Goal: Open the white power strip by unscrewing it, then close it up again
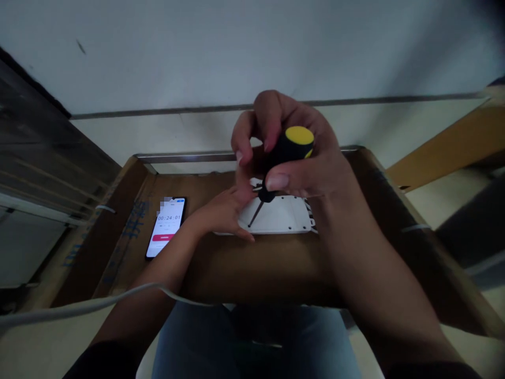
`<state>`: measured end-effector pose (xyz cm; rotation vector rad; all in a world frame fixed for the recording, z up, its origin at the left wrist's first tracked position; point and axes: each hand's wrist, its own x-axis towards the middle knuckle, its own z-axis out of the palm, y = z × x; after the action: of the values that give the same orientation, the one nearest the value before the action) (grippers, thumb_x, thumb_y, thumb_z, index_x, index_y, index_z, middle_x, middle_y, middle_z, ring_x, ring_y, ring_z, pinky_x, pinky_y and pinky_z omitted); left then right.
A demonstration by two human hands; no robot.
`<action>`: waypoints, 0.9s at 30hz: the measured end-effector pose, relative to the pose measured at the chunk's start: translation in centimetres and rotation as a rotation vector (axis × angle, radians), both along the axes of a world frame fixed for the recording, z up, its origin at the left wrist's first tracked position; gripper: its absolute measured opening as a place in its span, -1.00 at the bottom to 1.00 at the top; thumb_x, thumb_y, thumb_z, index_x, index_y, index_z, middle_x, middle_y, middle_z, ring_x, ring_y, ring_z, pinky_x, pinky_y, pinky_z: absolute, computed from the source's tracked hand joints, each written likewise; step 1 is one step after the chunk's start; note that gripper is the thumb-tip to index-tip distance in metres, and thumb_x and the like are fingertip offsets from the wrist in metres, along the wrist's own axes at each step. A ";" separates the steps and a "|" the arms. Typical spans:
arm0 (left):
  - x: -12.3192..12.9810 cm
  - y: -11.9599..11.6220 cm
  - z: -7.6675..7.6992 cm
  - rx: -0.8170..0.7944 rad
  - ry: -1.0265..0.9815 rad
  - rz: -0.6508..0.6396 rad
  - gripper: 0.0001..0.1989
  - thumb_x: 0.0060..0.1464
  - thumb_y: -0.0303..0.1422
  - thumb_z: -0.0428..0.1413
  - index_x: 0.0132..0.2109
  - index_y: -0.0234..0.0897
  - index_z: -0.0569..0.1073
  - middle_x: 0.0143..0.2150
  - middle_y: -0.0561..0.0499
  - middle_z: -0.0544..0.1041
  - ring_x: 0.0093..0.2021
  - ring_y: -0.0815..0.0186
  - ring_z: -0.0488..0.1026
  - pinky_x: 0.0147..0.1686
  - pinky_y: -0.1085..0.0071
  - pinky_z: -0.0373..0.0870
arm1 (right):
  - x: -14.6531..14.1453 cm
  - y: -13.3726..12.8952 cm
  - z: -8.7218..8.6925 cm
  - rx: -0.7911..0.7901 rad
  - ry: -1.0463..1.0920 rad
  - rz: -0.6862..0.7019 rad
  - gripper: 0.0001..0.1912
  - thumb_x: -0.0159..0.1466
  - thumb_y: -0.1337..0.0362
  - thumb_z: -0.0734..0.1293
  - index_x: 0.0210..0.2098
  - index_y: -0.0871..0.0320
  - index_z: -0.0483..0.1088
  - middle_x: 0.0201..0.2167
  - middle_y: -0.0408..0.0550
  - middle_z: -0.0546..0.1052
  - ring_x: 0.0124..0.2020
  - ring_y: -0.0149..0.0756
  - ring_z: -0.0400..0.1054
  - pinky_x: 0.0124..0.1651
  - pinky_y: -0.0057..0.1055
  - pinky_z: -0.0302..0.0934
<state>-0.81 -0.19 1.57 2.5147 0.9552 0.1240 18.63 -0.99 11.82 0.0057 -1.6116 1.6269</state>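
My right hand (290, 168) was closed around the screwdriver (294, 145), its black handle capped in yellow. The thumb lay along one side of the handle and the fingers curled over from the far side. The thin metal shaft (255, 213) slanted down and to the left from the handle, with its tip over the left part of the white plastic plate (278, 215). (Whether the tip touched a screw could not be confirmed from this view.)

My left hand (221, 213) was open, palm down, with the fingers spread over the left end of the plate. The hand was not gripping the plate, only pressing on it from above. Small holes were visible along the plate's edges, and a black-and-white striped strip showed at its right end.

The plate lay flat on the brown cardboard box (252, 268), centred under both hands. To the left of my left hand, the phone (165, 227) lay on the same cardboard, its screen showing a timer at 00:24:01. A white cable (79, 302) ran across my left forearm. My jeans (252, 342) showed below the box.
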 end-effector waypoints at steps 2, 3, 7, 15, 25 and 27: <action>0.1 0.1 0.0 0.008 0.008 -0.008 0.09 -0.18 0.14 0.46 0.41 -0.22 0.32 0.47 -0.26 0.36 0.48 -0.20 0.26 0.49 -0.07 0.17 | -0.3 -0.2 0.1 -0.033 0.012 -0.018 -0.67 0.18 0.58 0.44 -0.31 0.11 0.25 -0.31 -0.30 0.52 -0.55 -0.62 0.30 -0.46 -0.63 0.30; 0.2 0.2 -0.1 0.008 0.018 -0.009 0.08 -0.18 0.14 0.46 0.40 -0.22 0.34 0.46 -0.26 0.37 0.49 -0.20 0.26 0.50 -0.07 0.17 | -0.5 -0.3 0.1 -0.038 0.012 -0.012 -0.71 0.22 0.52 0.44 -0.28 0.10 0.27 -0.35 -0.32 0.48 -0.61 -0.66 0.16 -0.55 -0.66 0.19; 0.1 0.3 -0.6 0.023 0.025 -0.001 0.19 -0.19 0.16 0.45 0.48 -0.21 0.23 0.54 -0.26 0.25 0.56 -0.21 0.13 0.52 -0.09 0.12 | -0.5 -0.7 0.0 -0.025 -0.080 -0.010 -0.85 0.41 0.15 0.31 -0.20 0.10 0.38 -0.38 -0.22 0.42 -0.51 -0.52 0.22 -0.50 -0.57 0.27; 0.5 -0.2 0.0 0.041 0.042 0.047 0.10 -0.17 0.16 0.44 0.43 -0.23 0.33 0.52 -0.26 0.28 0.51 -0.27 0.21 0.50 -0.11 0.16 | -0.9 -2.3 -1.4 -0.092 0.020 -0.378 -0.59 0.07 0.25 0.59 -0.35 0.04 0.26 -0.27 -0.20 0.51 -0.43 -0.40 0.43 -0.48 -0.47 0.33; 0.7 -0.5 -0.5 0.052 0.042 0.053 0.18 -0.16 0.13 0.44 0.50 -0.26 0.21 0.56 -0.28 0.20 0.54 -0.25 0.15 0.51 -0.09 0.13 | -1.4 -2.1 -0.4 -0.095 0.010 -0.135 -0.75 0.37 0.27 0.26 -0.02 0.11 0.49 -0.40 -0.24 0.37 -0.59 -0.54 0.14 -0.53 -0.48 0.03; 0.5 -0.5 -0.5 0.045 0.039 0.047 0.12 -0.13 0.15 0.42 0.46 -0.27 0.27 0.54 -0.26 0.26 0.52 -0.24 0.18 0.51 -0.07 0.12 | -1.6 -2.2 -0.8 -0.069 -0.001 -0.147 -0.79 0.33 0.28 0.29 -0.12 0.10 0.54 -0.32 -0.18 0.45 -0.50 -0.47 0.28 -0.43 -0.43 0.19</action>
<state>-0.27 -0.70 1.02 2.5449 1.0391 0.1122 17.00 -3.24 11.02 -0.1461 -1.5192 1.5679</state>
